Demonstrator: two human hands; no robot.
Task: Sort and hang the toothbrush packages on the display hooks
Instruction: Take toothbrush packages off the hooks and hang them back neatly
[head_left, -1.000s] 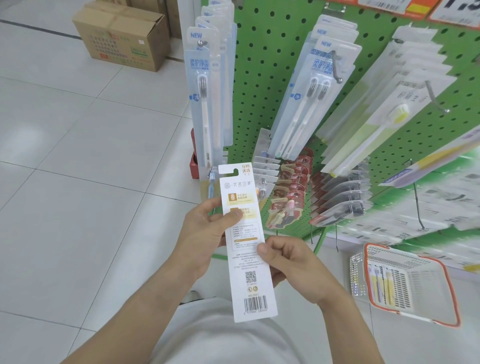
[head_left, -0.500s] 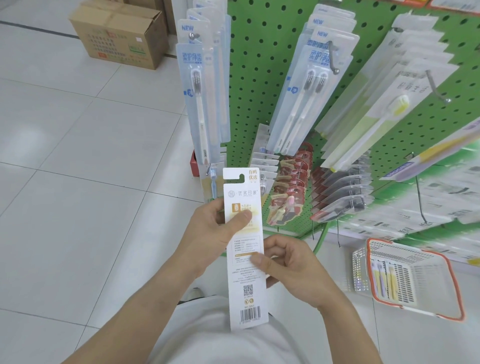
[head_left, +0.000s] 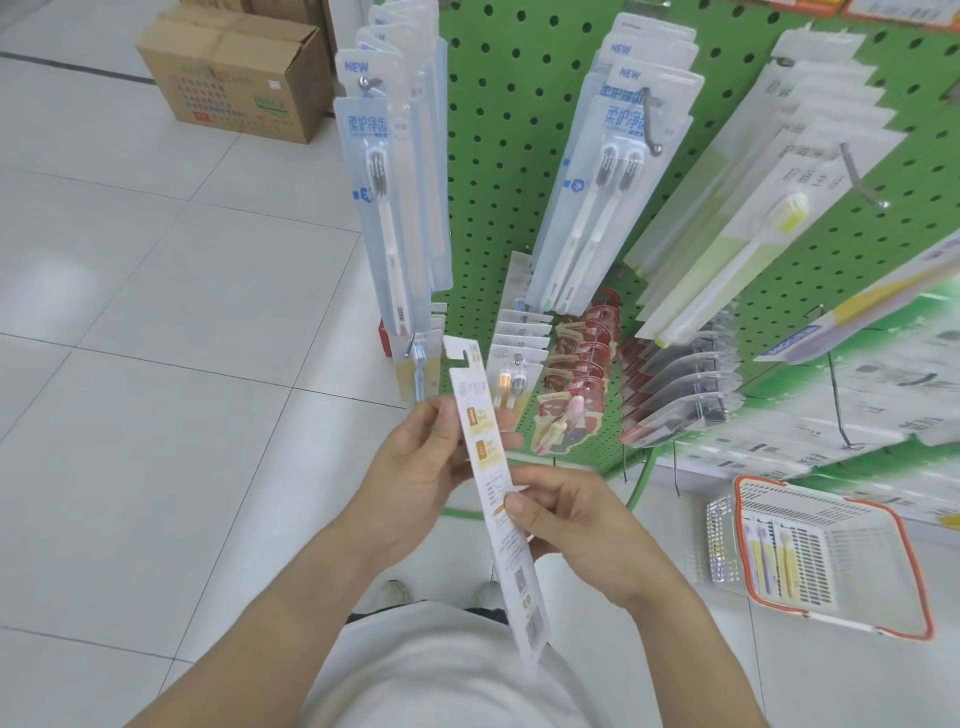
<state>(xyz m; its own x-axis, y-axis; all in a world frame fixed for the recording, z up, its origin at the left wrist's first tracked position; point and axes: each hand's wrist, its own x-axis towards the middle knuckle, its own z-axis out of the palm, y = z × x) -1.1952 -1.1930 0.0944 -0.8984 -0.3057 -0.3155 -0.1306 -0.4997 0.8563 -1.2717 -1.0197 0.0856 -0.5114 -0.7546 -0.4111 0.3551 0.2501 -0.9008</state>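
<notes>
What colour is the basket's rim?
Orange-red, around a white slatted basket; the head view shows it.

Green pegboard (head_left: 498, 156); white-gold package (head_left: 485, 452); orange-rimmed white basket (head_left: 914, 571).

Head view: worn high, wide-angle, facing forward and down, close over both forearms.
Covers: green perforated metal display board (head_left: 498, 171), white tiled floor (head_left: 156, 364); edges probably distorted.

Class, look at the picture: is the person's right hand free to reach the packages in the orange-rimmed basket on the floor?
Probably not yet: the right hand pinches the white toothbrush package, which the left hand also holds. The basket lies open-topped to its right, with nothing covering its packages.
</notes>
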